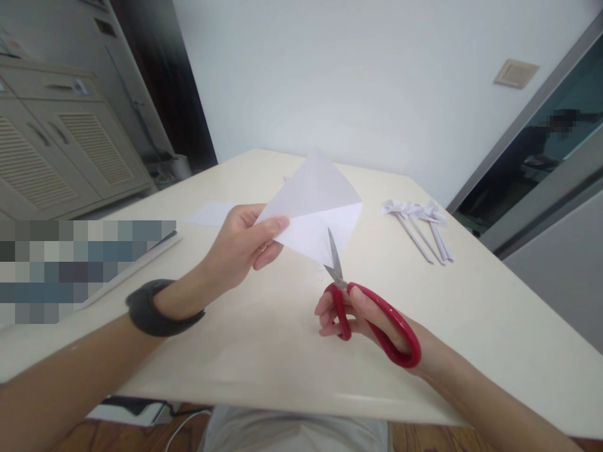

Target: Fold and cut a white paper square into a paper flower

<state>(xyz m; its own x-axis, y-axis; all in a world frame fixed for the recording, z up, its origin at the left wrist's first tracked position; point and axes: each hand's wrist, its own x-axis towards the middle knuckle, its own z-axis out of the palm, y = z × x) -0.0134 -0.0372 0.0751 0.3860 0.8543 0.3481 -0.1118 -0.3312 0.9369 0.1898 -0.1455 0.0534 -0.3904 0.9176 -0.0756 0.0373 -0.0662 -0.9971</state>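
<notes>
left hand (pixel 240 248) pinching folded white paper (pixel 316 213) at its left corner, sheet held above the cream table (pixel 264 339), right hand (pixel 358 317) closed through red-handled scissors (pixel 372 311) — blades up at the paper's lower tip, folded paper pieces (pixel 419 223) lying off right

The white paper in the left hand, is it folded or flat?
Folded: the white paper shows a crease across its middle, with two differently shaded faces.

A single head-worn camera looks forward and down, close over the cream table (pixel 264 351) toward the white wall (pixel 358 81).
</notes>
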